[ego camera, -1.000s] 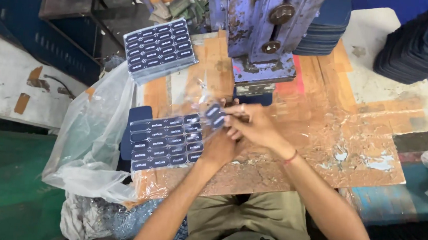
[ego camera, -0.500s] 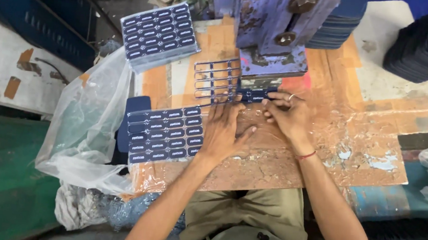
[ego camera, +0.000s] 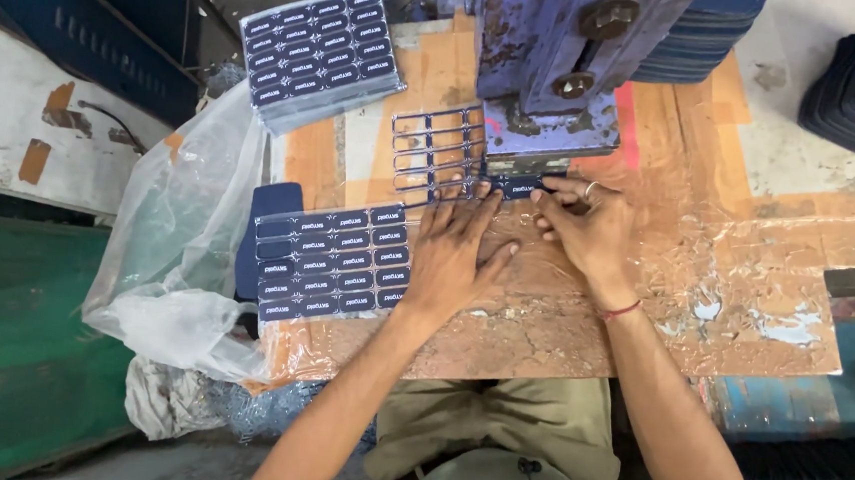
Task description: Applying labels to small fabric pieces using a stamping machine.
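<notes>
Both hands lay flat, fingers spread: the left hand (ego camera: 456, 257) and right hand (ego camera: 589, 226) pressed a punched-out dark blue label sheet (ego camera: 438, 156) under the far purple metal press (ego camera: 550, 68).

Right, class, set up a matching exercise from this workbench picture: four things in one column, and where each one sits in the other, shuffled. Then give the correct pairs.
Things:
1. Punched-out dark blue label sheet
2. Full sheet of dark blue labels
3. Clear plastic bag
4. Wrapped stack of dark blue label sheets

Places:
A. Hanging off the bench's left edge
B. Far left corner of the bench
C. Just left of the blue metal press
D. Beside the left hand, near the bench's front

Pairs: 1-C, 2-D, 3-A, 4-B
</notes>
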